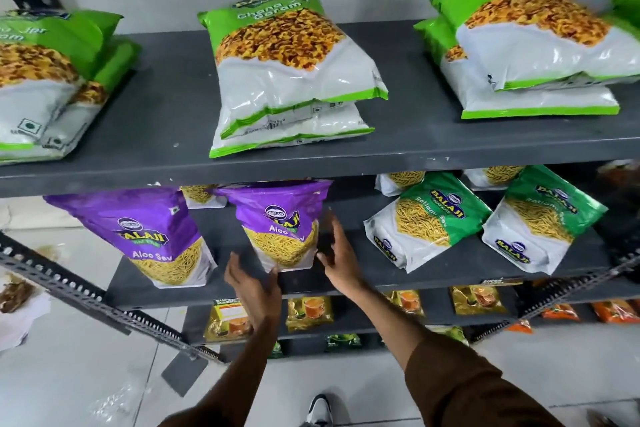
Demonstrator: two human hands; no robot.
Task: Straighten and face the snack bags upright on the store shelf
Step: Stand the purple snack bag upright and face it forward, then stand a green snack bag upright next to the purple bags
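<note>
Both hands flank a purple Aloo Sev bag [280, 225] standing upright near the front edge of the middle shelf [450, 270]. The left hand [254, 282] is spread, its fingers touching the bag's lower left corner; the right hand [337, 246] is flat and unclenched just beside the bag's right edge, and whether it touches cannot be told. Neither hand is closed around the bag. A second purple Aloo Sev bag [156, 236] stands upright toward the shelf's left end. Toward the right end, two green Ratlami Sev bags [426, 218] lean tilted. On the top shelf [173, 97], green Chana Jor Garam bags [291, 69] lie flat in stacks.
</note>
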